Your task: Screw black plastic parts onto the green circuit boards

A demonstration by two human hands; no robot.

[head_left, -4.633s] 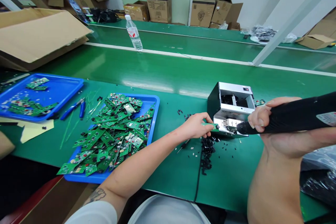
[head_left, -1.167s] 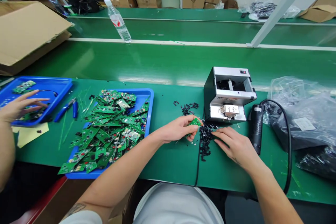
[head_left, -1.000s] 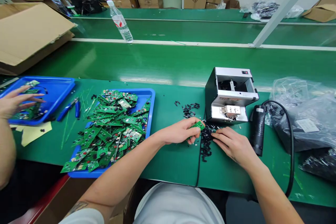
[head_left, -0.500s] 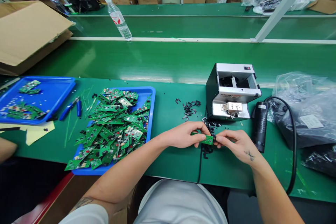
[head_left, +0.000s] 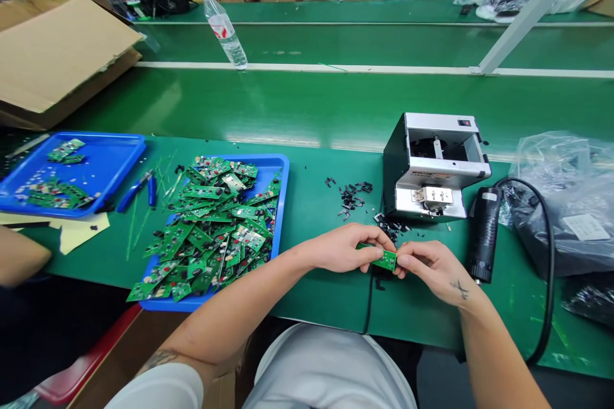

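Observation:
My left hand point(head_left: 346, 249) is closed on a small green circuit board point(head_left: 387, 260), thumb on top and fingers at its far edge. At the board's right end, my right hand point(head_left: 426, 265) pinches with thumb and forefinger; what lies between those fingertips is hidden. Just beyond the hands, small black plastic parts point(head_left: 394, 227) lie loose on the green bench, with another scatter of black clips point(head_left: 352, 197) farther back. A silver and black screw feeder point(head_left: 434, 169) stands behind my hands.
Left of me, a blue tray point(head_left: 284, 204) is heaped with circuit boards; a second blue tray point(head_left: 112, 163) holds several. Blue-handled cutters point(head_left: 135, 192) lie between them. A black cylindrical tool point(head_left: 483, 233), a cable point(head_left: 551, 268) and plastic bags point(head_left: 566, 192) are at right. Another person's arm point(head_left: 22, 255) shows at left.
My right fingertips have closed in on the board's right end; the black piece that showed between them is now covered. The whole view has shifted slightly.

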